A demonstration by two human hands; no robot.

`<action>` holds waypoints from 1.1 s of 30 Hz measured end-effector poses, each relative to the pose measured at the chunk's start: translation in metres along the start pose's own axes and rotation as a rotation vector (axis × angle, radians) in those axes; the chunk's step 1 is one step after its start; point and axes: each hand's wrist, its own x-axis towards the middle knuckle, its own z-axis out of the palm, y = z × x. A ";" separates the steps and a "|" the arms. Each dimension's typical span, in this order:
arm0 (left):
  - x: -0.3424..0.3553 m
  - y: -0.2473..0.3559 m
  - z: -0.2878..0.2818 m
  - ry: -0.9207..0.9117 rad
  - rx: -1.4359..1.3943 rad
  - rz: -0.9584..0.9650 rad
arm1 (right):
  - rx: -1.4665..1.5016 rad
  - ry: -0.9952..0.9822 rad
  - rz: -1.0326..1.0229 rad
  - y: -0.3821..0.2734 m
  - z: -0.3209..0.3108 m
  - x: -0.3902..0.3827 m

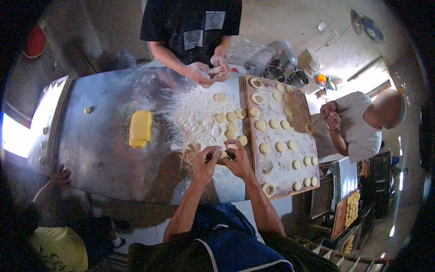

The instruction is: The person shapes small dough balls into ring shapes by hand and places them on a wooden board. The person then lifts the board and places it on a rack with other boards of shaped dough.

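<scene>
Flour-dusted and broad, the shiny metal tabletop (104, 149) filled the middle of a rough-walled workroom. On its right side lay a long wooden board (299, 113) carrying rows of small round dough pieces (280, 146) and a few dough rings (256, 83). To the left sat a yellow rectangular block of butter or dough (140, 128), well apart from the heap of loose white flour (195, 115) where more rounds lay. Across the tabletop a person in a black shirt (190, 20) worked dough in both hands, and a person in a white shirt (358, 129) stood beyond the board. Your left hand (206, 162) and right hand (237, 158) met just beside the board's near edge, each grip curled closed around one small pale dough piece (223, 154) pinched between your fingertips.
</scene>
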 end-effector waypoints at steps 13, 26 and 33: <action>-0.005 0.001 0.075 -0.092 -0.549 -0.027 | 0.544 0.275 0.139 0.042 -0.041 -0.019; -0.011 -0.050 0.161 0.391 1.077 0.880 | 0.235 0.272 0.235 0.047 -0.101 -0.065; -0.011 -0.083 0.195 0.483 0.824 0.903 | 0.202 0.210 0.210 0.067 -0.128 -0.092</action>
